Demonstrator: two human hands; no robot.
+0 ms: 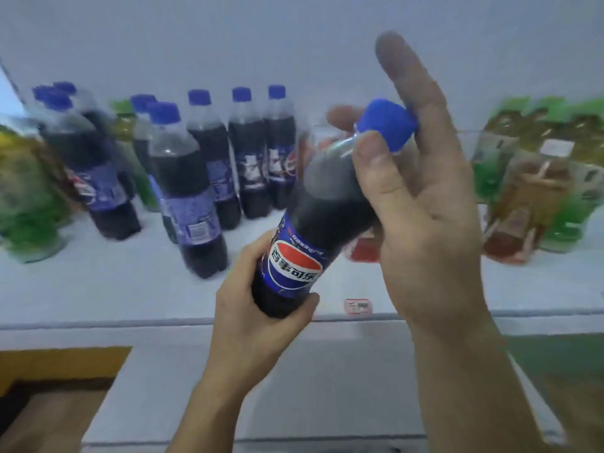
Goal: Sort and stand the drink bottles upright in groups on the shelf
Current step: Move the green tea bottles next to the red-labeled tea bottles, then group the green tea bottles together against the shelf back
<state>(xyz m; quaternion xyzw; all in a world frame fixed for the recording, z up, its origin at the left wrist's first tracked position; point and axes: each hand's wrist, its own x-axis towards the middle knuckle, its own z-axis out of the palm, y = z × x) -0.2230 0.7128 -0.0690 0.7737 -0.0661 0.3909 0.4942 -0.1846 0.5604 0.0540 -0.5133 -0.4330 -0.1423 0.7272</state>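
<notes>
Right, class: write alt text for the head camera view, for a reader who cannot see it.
Two hands hold a tilted cola bottle above a white shelf: the left hand grips its base, the right hand its blue cap. Behind, matching cola bottles stand upright, with green bottles blurred at both sides.

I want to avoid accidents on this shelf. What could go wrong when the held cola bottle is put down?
1. The held cola bottle is tilted; the left hand has only its base and the right hand a loose grip near the cap, so it might slip.
2. The standing cola bottles are crowded and could topple if bumped.
</notes>
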